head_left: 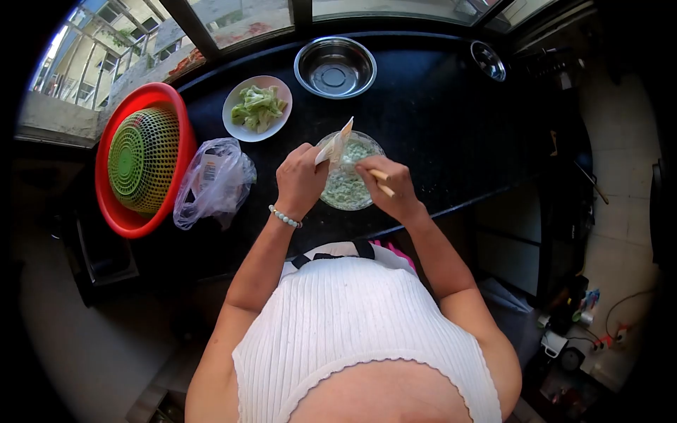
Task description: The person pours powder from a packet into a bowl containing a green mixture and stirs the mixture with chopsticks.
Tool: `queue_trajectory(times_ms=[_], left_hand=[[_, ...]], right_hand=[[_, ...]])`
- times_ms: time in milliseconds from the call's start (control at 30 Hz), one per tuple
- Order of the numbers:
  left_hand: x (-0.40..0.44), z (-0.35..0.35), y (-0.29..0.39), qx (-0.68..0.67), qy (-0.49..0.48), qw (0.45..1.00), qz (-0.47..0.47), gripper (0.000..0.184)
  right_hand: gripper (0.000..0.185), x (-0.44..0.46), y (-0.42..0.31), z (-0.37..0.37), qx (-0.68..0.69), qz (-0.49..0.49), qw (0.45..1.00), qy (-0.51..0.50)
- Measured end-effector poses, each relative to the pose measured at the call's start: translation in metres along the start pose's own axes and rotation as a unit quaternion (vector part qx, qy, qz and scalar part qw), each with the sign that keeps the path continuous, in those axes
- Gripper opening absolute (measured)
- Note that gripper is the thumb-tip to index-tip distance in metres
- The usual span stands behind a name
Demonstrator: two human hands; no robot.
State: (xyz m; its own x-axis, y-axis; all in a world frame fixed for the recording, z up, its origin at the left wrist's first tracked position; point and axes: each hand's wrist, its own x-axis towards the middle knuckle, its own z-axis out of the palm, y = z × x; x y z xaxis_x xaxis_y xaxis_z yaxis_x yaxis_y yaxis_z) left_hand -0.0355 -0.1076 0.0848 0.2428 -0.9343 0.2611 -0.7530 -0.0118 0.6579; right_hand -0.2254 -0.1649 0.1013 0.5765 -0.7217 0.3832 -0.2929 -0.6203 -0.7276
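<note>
A clear bowl (350,196) of pale green, chopped food stands near the counter's front edge. My left hand (297,180), with a beaded bracelet at the wrist, is closed on a small white and tan packet (334,149) at the bowl's upper left rim. The packet is tilted over the food. In my right hand (393,189), fingers closed, is a pair of wooden chopsticks (381,181), over the right side of the bowl. Their lower ends are hidden by the hand.
Left on the dark counter (437,120) are a red basin (106,201) with a green strainer (144,158) and a plastic bag (211,185). A plate of green pieces (258,109) and a steel bowl (335,68) stand behind. A small metal dish (488,61) lies back right.
</note>
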Motion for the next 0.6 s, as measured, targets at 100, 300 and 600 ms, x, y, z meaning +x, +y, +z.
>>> queue_trajectory(times_ms=[100,300,600], left_hand=[[-0.001,-0.005,0.0,0.025,-0.013,1.0,-0.012,0.01],[-0.001,0.006,0.001,-0.028,0.002,1.0,-0.007,0.01],[-0.004,0.008,-0.002,-0.02,0.022,1.0,0.004,0.012]], right_hand=[[0.008,-0.005,-0.005,-0.016,0.042,0.069,0.995,-0.064],[0.003,0.008,0.008,-0.001,-0.015,0.0,1.0,-0.003],[0.005,0.012,0.008,0.002,-0.02,-0.023,1.0,0.006]])
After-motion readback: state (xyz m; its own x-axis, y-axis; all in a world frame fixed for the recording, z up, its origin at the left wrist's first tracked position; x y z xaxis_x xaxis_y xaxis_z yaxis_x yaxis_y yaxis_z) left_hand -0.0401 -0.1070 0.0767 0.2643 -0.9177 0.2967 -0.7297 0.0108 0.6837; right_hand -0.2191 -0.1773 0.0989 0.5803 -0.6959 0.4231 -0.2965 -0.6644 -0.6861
